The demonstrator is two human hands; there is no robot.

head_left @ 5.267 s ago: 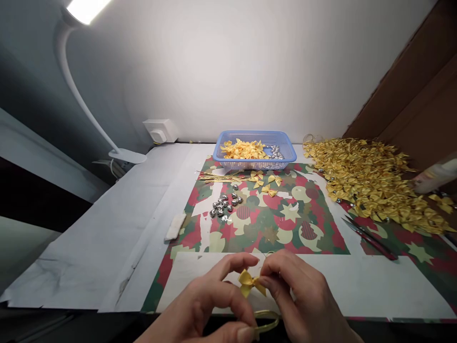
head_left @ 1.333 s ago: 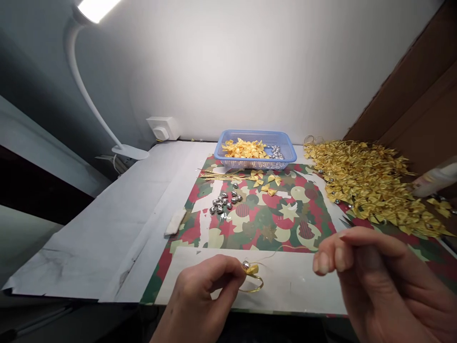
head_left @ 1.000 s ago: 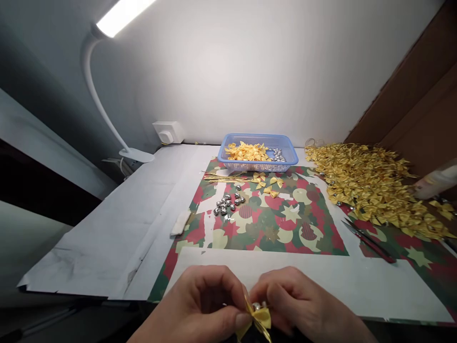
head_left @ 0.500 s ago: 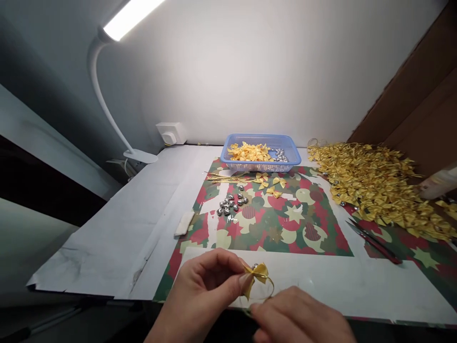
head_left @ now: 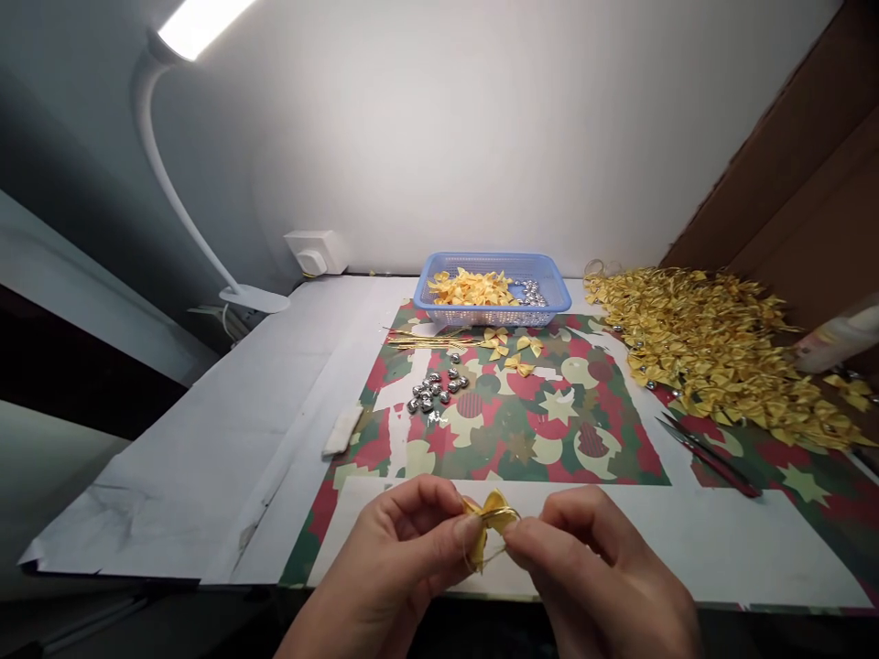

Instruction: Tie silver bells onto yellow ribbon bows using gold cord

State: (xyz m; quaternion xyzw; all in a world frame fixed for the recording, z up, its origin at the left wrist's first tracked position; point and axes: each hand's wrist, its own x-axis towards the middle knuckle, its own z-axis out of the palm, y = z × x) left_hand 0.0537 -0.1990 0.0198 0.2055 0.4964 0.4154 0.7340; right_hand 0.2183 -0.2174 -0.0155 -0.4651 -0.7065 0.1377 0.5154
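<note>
A yellow bow (head_left: 494,509) is pinched between the thumb and fingers of my left hand (head_left: 412,549), above the table's front edge. Thin gold cord crosses the bow and loops below it. At the bow's right side, my right hand (head_left: 597,567) has its thumb and fingers closed on the gold cord. Beyond my hands, several silver bells (head_left: 427,392) lie on the patterned sheet (head_left: 522,439). Gold cords (head_left: 432,341) and several loose yellow bows (head_left: 520,365) lie farther back.
A blue basket (head_left: 491,318) holds bows and silver bells at the back. To the right are a large pile of yellow bows (head_left: 700,348) and dark-red scissors (head_left: 714,459). A white folded cloth (head_left: 341,432) and a lamp (head_left: 254,298) are on the left.
My right hand has moved up beside the bow, and its fingers now pinch the cord close to it. The view has shifted slightly, while my left hand still holds the bow.
</note>
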